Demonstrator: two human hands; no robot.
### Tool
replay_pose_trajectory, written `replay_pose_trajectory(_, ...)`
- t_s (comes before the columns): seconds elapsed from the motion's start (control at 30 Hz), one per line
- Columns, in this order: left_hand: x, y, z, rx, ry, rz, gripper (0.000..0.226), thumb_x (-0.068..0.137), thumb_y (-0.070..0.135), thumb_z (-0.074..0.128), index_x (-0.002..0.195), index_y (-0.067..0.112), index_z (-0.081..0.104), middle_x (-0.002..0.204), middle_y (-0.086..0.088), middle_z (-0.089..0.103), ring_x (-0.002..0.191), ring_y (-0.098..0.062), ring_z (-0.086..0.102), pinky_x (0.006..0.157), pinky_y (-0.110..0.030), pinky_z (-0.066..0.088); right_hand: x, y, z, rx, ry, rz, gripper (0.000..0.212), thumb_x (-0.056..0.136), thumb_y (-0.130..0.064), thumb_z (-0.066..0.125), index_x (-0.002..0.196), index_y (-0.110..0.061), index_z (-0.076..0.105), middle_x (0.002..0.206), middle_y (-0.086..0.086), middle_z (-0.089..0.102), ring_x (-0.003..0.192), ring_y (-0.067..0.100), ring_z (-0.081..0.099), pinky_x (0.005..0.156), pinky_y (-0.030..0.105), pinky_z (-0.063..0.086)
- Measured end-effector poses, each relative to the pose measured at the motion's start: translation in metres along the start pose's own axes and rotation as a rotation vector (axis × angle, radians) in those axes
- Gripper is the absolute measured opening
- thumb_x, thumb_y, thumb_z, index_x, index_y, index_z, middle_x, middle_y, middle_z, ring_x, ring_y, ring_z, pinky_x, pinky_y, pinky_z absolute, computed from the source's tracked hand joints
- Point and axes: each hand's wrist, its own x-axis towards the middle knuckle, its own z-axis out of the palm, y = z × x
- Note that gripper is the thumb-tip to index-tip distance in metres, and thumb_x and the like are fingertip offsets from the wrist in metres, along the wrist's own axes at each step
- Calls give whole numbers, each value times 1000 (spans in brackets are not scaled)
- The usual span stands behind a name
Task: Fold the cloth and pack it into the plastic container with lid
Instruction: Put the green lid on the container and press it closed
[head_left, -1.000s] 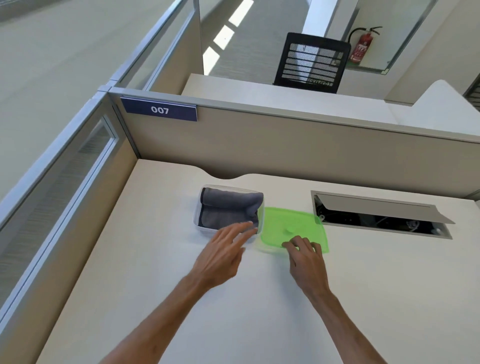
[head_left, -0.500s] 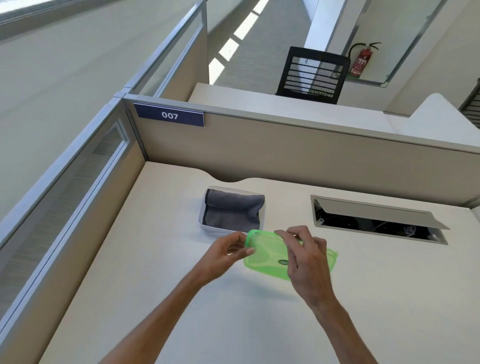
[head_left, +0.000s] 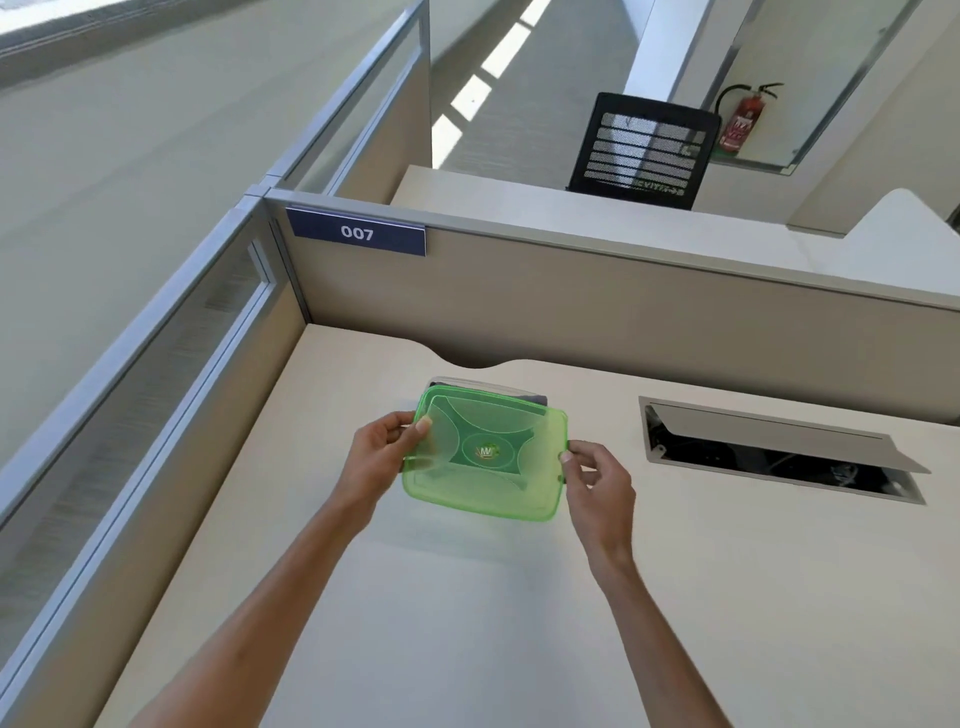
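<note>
The translucent green lid hangs flat in the air over the desk, its top with a round label facing me. My left hand pinches its left edge and my right hand pinches its right edge. Behind and under the lid stands the clear plastic container, of which only the far rim shows. A sliver of the folded grey cloth inside it peeks out past the lid's far right corner.
The beige desk is walled by cubicle partitions at the back and left. An open cable hatch with a raised flap lies in the desk at the right. A black chair stands beyond the partition.
Both hands picked the lid up from the desk to the right of the container, turned it label side up and carried it left, over the container. The cloth is now mostly covered.
</note>
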Motion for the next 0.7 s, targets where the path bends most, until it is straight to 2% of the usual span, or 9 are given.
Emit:
replay_pose_trajectory(0.07, 11, 0, -3, 70, 57, 23, 30, 106, 25, 75, 134, 16, 71, 101, -14, 85, 93, -26, 79, 82, -38, 65, 12, -2, 10, 5, -3, 44, 12, 101, -18, 72, 112, -21, 76, 100, -3, 78, 70, 3, 72, 80, 52, 66)
replay_pose_trajectory(0.17, 26, -1, 0, 325, 178, 113, 28, 106, 31, 73, 132, 22, 70, 101, -6, 84, 97, -22, 78, 87, -39, 60, 33, -2, 26, -31, -22, 74, 11, 98, -18, 73, 106, -24, 75, 97, -6, 76, 71, 16, 76, 78, 55, 67)
replay_pose_trajectory(0.23, 36, 0, 4, 434, 223, 165, 29, 105, 30, 74, 131, 18, 72, 117, -1, 80, 109, -20, 74, 95, -38, 59, 45, -3, 34, -69, -18, 78, 11, 97, -17, 71, 103, -25, 74, 95, -9, 76, 81, 23, 77, 80, 52, 66)
replay_pose_trajectory(0.3, 46, -1, 5, 493, 210, 166, 31, 105, 30, 73, 134, 17, 71, 132, -2, 73, 120, -21, 66, 101, -40, 54, 55, -4, 37, -125, -8, 76, 11, 98, -16, 70, 103, -24, 74, 95, -8, 75, 87, 27, 76, 82, 44, 62)
replay_pose_trajectory(0.37, 53, -3, 5, 523, 184, 130, 34, 106, 30, 72, 138, 19, 69, 139, -5, 66, 124, -23, 63, 102, -41, 53, 63, -1, 39, -172, -7, 76, 10, 98, -16, 69, 106, -21, 74, 98, -4, 76, 88, 29, 75, 77, 37, 54)
replay_pose_trajectory(0.43, 60, -4, 6, 501, 167, 104, 33, 107, 30, 70, 138, 19, 68, 140, -6, 68, 121, -25, 69, 101, -43, 58, 68, 1, 42, -209, -16, 87, 10, 98, -17, 69, 107, -21, 74, 101, -3, 76, 89, 29, 74, 75, 35, 48)
replay_pose_trajectory(0.53, 68, -2, 9, 445, 172, 49, 31, 108, 30, 70, 137, 18, 68, 131, -5, 75, 112, -29, 77, 98, -49, 64, 75, 5, 47, -246, -24, 101, 10, 98, -19, 69, 106, -22, 73, 103, -4, 76, 91, 26, 73, 78, 37, 53)
replay_pose_trajectory(0.7, 74, -3, 12, 474, 174, 26, 43, 107, 31, 70, 148, 23, 59, 128, -3, 71, 110, -30, 74, 100, -55, 62, 84, 9, 50, -271, -50, 133, 19, 97, -18, 69, 115, -20, 73, 98, -6, 73, 92, 28, 73, 80, 38, 56)
